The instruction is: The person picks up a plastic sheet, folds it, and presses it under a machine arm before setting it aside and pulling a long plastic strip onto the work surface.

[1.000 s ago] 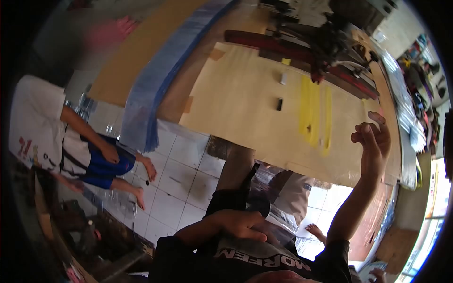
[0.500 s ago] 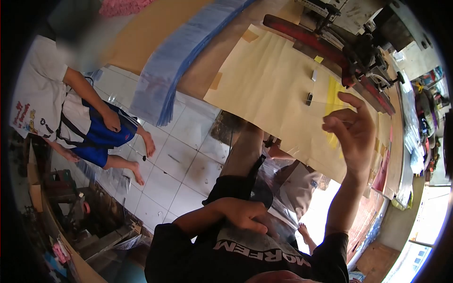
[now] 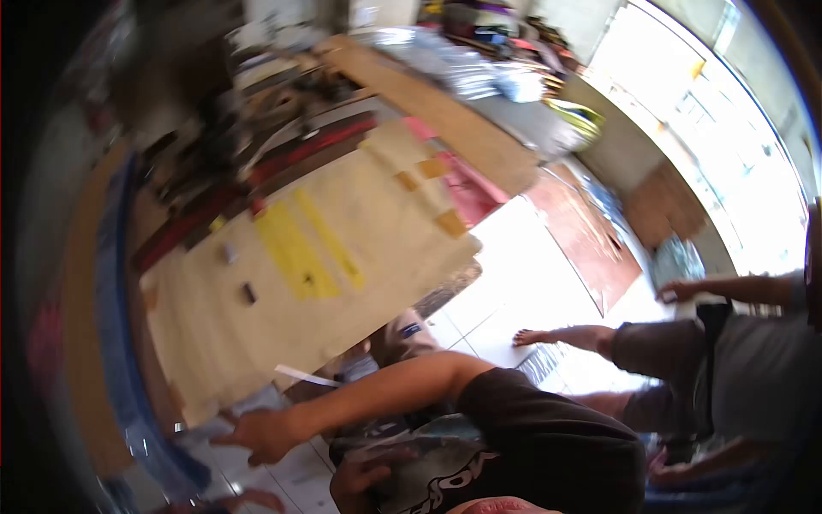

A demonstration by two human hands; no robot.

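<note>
My right hand (image 3: 267, 435) is stretched out to the left, past the near corner of the paper-covered board (image 3: 214, 343). Its fingers look extended and apart, slightly blurred, and I make out nothing held between them. A pale strip (image 3: 304, 375) shows just above my right forearm. My left hand (image 3: 361, 475) is low at my lap, beside clear plastic (image 3: 454, 433); blur and shadow hide how its fingers are set. On the board are yellow tape strips (image 3: 300, 248), a small dark block (image 3: 248, 293) and a small whitish piece (image 3: 229, 253).
A machine with a long red bar (image 3: 317, 150) stands over the board's far edge. A stack of bluish plastic sheets (image 3: 120, 343) hangs at the left. Another person (image 3: 753, 368) is at the right. Clear plastic bundles (image 3: 462, 68) lie on the back bench (image 3: 428, 94).
The view has swung right and is blurred. My right hand, earlier raised over the board with thumb and finger pinched near a clear sheet, has moved left and down, with fingers extended.
</note>
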